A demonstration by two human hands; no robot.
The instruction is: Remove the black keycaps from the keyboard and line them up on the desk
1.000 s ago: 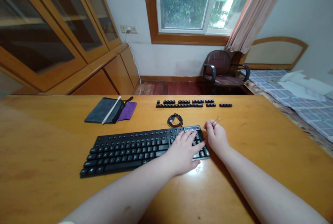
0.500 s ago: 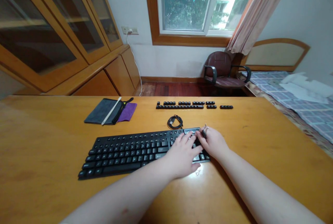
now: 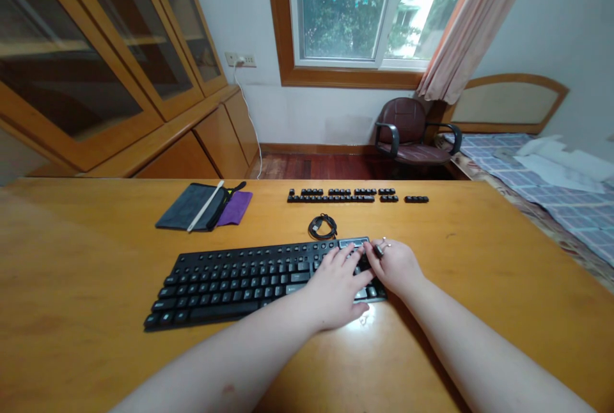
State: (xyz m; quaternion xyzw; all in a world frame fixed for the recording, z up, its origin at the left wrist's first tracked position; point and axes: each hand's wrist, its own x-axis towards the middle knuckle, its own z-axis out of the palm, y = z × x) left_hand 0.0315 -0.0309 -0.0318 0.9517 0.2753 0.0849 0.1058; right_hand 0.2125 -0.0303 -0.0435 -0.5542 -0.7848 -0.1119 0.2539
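Observation:
A black keyboard (image 3: 230, 285) lies slightly slanted on the wooden desk, its upper rows showing bare switches without caps. My left hand (image 3: 336, 286) rests over its number pad end with the fingers spread, covering many of the keys there. At the keyboard's right end, my right hand (image 3: 396, 266) is closed around a small keycap puller (image 3: 378, 250), whose thin metal wires stick out above the fingers. The right thumb and fingertips touch the top right of the number pad, close to the left fingertips. What lies beneath those fingertips is hidden.
Loose black keycaps (image 3: 330, 199) stand in rows near the desk's far edge. A coiled cable (image 3: 323, 226) lies behind the keyboard. To the left are a grey pouch (image 3: 185, 206), a white stick-like brush (image 3: 205, 206) and a purple cloth (image 3: 235, 208).
My right hand has tilted slightly, and the keycap puller in it now leans further to the right. My left hand stays nearly in place on the number pad.

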